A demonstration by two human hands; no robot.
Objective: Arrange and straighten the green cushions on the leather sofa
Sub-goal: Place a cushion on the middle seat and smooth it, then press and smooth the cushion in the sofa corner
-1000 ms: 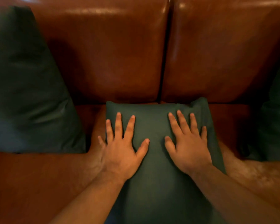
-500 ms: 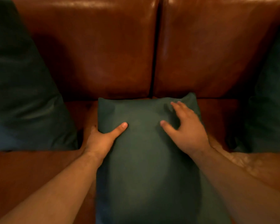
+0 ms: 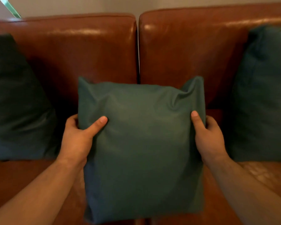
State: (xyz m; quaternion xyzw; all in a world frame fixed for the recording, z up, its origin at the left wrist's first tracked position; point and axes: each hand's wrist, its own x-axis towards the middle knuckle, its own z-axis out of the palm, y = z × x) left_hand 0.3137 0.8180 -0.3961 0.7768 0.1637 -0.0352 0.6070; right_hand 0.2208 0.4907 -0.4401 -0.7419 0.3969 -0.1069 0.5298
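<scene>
A green middle cushion [image 3: 141,143] is held up in front of the brown leather sofa [image 3: 91,51], its top edge raised toward the backrest seam. My left hand [image 3: 78,137] grips its left edge, thumb on the front, fingers hidden behind. On the right edge my right hand [image 3: 208,135] grips the same way. A second green cushion [image 3: 18,108] leans on the backrest at the left. A third green cushion [image 3: 263,98] stands at the right.
The sofa's two back pads meet at a vertical seam [image 3: 137,54] behind the held cushion. Bare leather seat [image 3: 258,179] shows below both side cushions. A pale wall [image 3: 136,5] rises behind the sofa.
Both hands went from pressing flat on the lying cushion to gripping its side edges. The cushion has been lifted and tilted up toward me; my view has pulled back and up.
</scene>
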